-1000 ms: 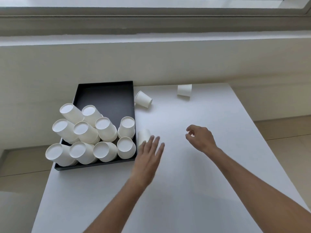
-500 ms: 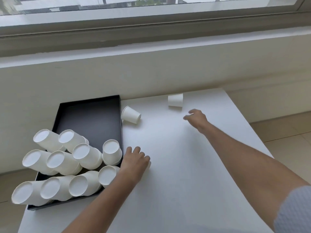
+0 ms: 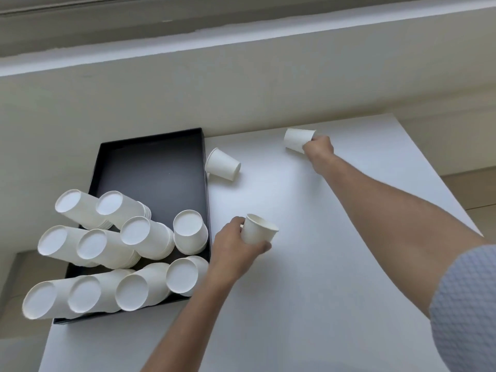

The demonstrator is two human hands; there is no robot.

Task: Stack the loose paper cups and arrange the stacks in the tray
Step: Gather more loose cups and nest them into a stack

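a: what borders the working area, and where is there open room?

b: the white table (image 3: pixel 335 277) runs to a wall at 12 o'clock; its right edge slants from 1 toward 4 o'clock, with floor beyond. the broad bare stretch lies from the centre toward 5 and 6 o'clock, between the two forearms and below them.

a: what does the container hold?

b: the black tray (image 3: pixel 150 162) sits at 9 o'clock, its near corner at the table's left edge. nine stacks of cups (image 3: pixel 134 245) stand inverted in its near half, bases up, packed touching one another in three rows; the far half shows bare tray floor.

a: how do the loose cups point?

b: three are outside the tray. the lying cup (image 3: pixel 222 167), at 11 o'clock just beside the tray's right wall, rests on its side, long axis running from 10 to 4 o'clock, base toward 4. the left hand (image 3: pixel 236 251), near the centre, curls fingers and thumb round the near cup (image 3: pixel 258 232), held roughly upright with its mouth tilted toward 1 o'clock. the right hand (image 3: pixel 318 151), at 1 o'clock near the far edge, grips the far cup (image 3: pixel 298 140) by its narrow end, long axis nearly level, wide end toward 9 o'clock.
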